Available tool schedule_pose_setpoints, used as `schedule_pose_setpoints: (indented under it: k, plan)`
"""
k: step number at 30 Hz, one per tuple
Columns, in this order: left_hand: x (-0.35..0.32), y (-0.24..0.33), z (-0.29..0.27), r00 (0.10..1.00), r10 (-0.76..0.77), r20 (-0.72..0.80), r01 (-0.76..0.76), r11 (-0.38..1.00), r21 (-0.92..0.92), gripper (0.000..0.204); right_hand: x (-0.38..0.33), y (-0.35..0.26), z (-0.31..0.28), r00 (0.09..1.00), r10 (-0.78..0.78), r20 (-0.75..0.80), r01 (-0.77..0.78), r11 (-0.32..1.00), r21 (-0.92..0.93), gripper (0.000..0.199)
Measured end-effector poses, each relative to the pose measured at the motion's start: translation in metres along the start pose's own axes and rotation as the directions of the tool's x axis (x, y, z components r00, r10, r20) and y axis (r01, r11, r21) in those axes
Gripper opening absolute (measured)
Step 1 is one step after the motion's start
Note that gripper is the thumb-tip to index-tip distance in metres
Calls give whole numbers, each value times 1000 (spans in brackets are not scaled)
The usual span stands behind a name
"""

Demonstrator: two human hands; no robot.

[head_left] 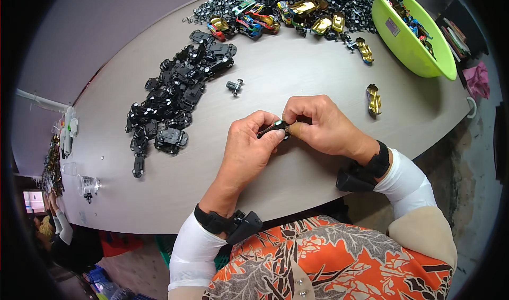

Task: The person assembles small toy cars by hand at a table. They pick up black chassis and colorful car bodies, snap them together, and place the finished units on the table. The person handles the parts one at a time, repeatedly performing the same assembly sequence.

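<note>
My left hand (249,146) and my right hand (321,125) meet over the middle of the grey table (297,72), both pinching a small black toy car part (275,128) between thumbs and fingers. Most of the part is hidden by my fingers. A pile of black toy car chassis (169,98) lies to the left. A single gold toy car shell (374,99) rests to the right of my right hand. A small black piece with wheels (235,86) sits just beyond my hands.
A heap of gold and coloured car shells with black wheel parts (286,8) lies at the far edge. A green plastic basin (411,35) holding more cars stands far right. A clear cup (87,184) is at the left, near another person's arm (61,223).
</note>
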State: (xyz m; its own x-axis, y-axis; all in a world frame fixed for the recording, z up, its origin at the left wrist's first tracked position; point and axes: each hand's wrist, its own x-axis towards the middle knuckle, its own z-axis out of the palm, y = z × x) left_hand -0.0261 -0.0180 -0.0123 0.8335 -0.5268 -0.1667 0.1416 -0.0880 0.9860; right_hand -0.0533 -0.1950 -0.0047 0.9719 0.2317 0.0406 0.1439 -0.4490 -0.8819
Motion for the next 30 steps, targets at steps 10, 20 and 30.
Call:
schedule_pose_setpoints:
  k: [10, 20, 30]
  plan:
    - [4, 4, -11, 997, -10, -72, -19, 924, -382, 29, 5, -7, -13, 980, 153, 125, -190, 901, 391, 12]
    - [5, 1, -18, 1000, -8, -27, -8, 829, -560, 24, 5, 0, -8, 996, 61, 64, -87, 814, 575, 6]
    - [1, 8, -17, 997, -25, 79, 53, 924, -379, 36, 1, -7, -14, 999, 29, 21, -36, 861, 507, 6]
